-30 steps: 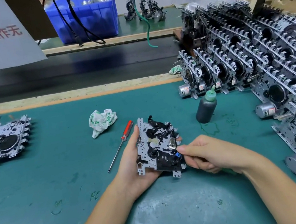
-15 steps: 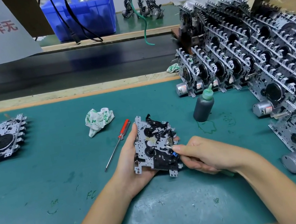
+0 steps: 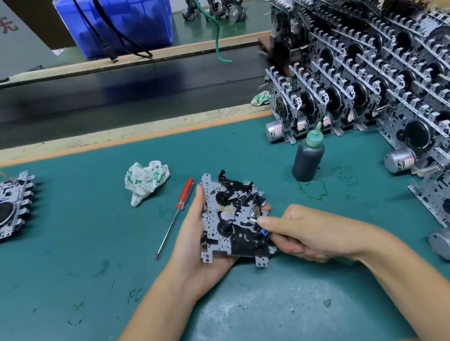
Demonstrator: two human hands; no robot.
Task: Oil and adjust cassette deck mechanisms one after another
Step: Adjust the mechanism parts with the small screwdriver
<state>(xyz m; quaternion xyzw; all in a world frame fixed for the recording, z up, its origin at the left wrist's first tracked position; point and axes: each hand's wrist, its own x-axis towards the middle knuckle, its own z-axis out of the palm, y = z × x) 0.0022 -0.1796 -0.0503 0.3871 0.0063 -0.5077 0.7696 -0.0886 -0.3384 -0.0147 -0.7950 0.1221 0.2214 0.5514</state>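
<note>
My left hand [image 3: 192, 252] cradles a cassette deck mechanism [image 3: 232, 222] from below and the left, thumb along its left edge, face up just above the green mat. My right hand [image 3: 307, 231] pinches a thin tool whose white tip [image 3: 253, 220] touches the right side of the mechanism. A bit of green handle [image 3: 347, 260] shows under that wrist. A dark oil bottle [image 3: 308, 157] with a green nozzle stands upright to the right, behind the hands.
A red-handled screwdriver [image 3: 177, 210] and a crumpled rag [image 3: 145, 180] lie left of the mechanism. Several stacked mechanisms [image 3: 380, 80] fill the right side. Another mechanism [image 3: 0, 211] lies at the far left. Beyond the mat run a dark conveyor belt [image 3: 88, 97] and a blue bin [image 3: 129, 17].
Only the view has shifted slightly. Both hands keep the same hold, with the tool tip staying at the mechanism's right side.
</note>
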